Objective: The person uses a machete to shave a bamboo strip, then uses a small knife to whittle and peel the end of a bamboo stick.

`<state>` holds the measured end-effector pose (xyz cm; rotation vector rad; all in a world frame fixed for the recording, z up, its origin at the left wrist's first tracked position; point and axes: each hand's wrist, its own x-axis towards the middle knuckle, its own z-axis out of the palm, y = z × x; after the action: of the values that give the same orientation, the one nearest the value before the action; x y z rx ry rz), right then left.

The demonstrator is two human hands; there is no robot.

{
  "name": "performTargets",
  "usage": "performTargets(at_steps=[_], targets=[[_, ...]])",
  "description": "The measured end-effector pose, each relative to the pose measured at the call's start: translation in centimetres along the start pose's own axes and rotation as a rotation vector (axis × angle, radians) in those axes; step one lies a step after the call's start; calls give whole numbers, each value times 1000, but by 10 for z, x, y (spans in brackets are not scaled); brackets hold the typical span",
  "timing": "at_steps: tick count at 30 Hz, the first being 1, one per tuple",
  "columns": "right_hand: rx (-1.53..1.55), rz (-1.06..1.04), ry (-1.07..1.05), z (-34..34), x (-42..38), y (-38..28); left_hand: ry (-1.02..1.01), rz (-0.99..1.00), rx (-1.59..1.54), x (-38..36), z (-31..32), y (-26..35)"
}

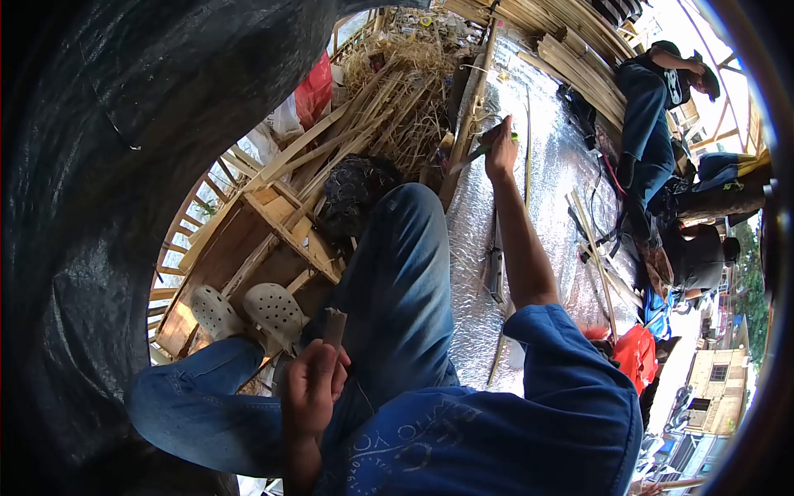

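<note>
My left hand (pixel 316 382) is closed round a short, pale flat piece of wood or bamboo (pixel 335 327), whose rough end sticks up past the fingers in front of my jeans. Farther up, my right hand (pixel 501 155) is at the end of my outstretched arm, gripping a dark-bladed knife (pixel 471 157) with a bit of green by the hand. The blade points down and left, near a long wooden pole (pixel 471 103) at the edge of the silver foil sheet (pixel 546 174). The two hands are far apart.
Bamboo strips (pixel 364 124) and straw (pixel 405 62) lie beyond my raised knee. A wooden frame (pixel 248 240) is by my pale clogs (pixel 274 309). Black sheeting (pixel 99 207) hangs at the left. A person (pixel 649 107) sits at the upper right; others are below, near a red bag (pixel 635 357).
</note>
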<state>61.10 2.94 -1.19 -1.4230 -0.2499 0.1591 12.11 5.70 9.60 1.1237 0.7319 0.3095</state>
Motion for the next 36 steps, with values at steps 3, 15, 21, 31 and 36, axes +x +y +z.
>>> performTargets(at_steps=[3,15,21,31,36], targets=[[37,-254,31,13,-7,-26,7,-29,-10,0,0,4],[125,-474,40,32,-43,-45,24,-76,-44,2,4,11],[-160,-299,114,5,-29,33,21,-49,-31,5,3,11],[-232,-435,173,2,-35,48,8,-69,-73,1,3,9],[796,-188,-87,26,-46,-100,22,-54,-39,1,6,12]])
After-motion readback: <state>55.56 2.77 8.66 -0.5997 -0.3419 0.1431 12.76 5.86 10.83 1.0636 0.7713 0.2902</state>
